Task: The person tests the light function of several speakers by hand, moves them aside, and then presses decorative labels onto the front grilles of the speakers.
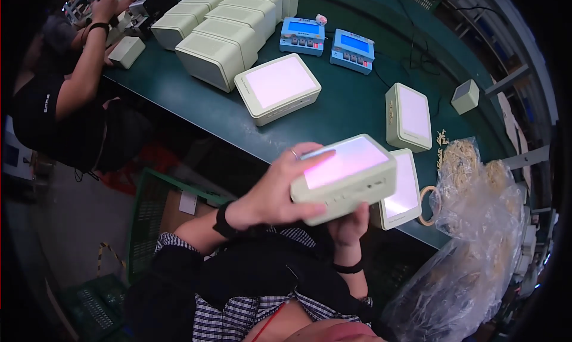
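A cream box-shaped device (348,193) with a lit pinkish-white screen is held tilted in front of me, above the table's near edge. My left hand (271,190) grips its left end, the thumb along the lower side and a finger lying on the screen. From below, my right hand (350,224) closes on its near edge; part of that hand is hidden by the device. Just behind it, a second lit device (402,193) lies partly covered. Another stands on its side, a lit device (411,117) farther right, and a lit device (279,86) lies to the left.
Rows of cream devices (223,47) stand at the far left. Two blue testers (302,35) with small displays sit behind. Clear plastic bags (476,223) with tan ties and a tape roll (426,205) are at right. A co-worker's arm (86,74) and a green crate (140,223) are left.
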`<state>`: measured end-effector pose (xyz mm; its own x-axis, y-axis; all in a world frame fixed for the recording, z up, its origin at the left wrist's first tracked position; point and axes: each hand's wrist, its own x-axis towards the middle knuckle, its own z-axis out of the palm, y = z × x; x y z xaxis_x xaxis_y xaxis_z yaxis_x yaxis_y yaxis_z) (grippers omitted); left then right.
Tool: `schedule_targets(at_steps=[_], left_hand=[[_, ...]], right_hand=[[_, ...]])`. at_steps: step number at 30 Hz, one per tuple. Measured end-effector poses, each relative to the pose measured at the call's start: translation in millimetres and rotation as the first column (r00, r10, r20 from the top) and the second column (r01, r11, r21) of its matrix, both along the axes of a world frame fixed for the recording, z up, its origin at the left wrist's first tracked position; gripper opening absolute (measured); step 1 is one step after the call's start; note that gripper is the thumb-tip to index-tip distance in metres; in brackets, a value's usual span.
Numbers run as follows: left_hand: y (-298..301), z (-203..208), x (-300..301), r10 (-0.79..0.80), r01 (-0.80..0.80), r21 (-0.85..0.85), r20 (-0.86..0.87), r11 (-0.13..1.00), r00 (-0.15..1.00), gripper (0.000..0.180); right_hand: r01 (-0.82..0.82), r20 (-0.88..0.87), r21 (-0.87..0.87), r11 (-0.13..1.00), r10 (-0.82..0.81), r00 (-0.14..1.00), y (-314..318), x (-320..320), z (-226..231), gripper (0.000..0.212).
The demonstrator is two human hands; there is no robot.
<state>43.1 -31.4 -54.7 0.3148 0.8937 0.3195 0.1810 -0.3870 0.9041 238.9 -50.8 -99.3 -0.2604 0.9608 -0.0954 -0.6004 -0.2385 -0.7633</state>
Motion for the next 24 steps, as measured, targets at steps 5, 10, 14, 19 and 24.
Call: schedule_targets(at_steps=[5, 10, 14, 19, 24], left_hand=[[-18.7, 32.9, 14.0, -0.012, 0.033, 0.132, -0.155, 0.991, 0.988, 0.101], [-17.1, 42.4, 20.4, -0.101, 0.134, 0.131, -0.229, 0.982, 0.968, 0.1], [0.1, 46.9, 6.2, -0.169, 0.2, 0.11, -0.239, 0.973, 0.956, 0.095], [59.6, 29.5, -38.7, 0.487, -0.315, 0.389, -0.511, 0.866, 0.708, 0.075], [78.2, -8.3, -56.5, 0.637, -0.289, 0.572, -0.731, 0.767, 0.244, 0.071]], right_hand=[[0.086, -0.056, 0.122, 0.989, -0.08, 0.995, -9.8, 11.5, 20.8, 0.098], [0.038, 0.131, 0.094, 0.995, -0.05, 0.99, -20.9, 26.4, 33.2, 0.104], [0.03, 0.014, 0.149, 0.988, -0.033, 0.999, -25.3, 49.3, 28.4, 0.107], [0.361, -0.356, 0.343, 0.867, -0.236, 0.904, -2.2, 79.3, 38.1, 0.098], [0.003, -0.636, 0.226, 0.974, 0.145, 0.758, 23.3, 144.7, 24.8, 0.078]])
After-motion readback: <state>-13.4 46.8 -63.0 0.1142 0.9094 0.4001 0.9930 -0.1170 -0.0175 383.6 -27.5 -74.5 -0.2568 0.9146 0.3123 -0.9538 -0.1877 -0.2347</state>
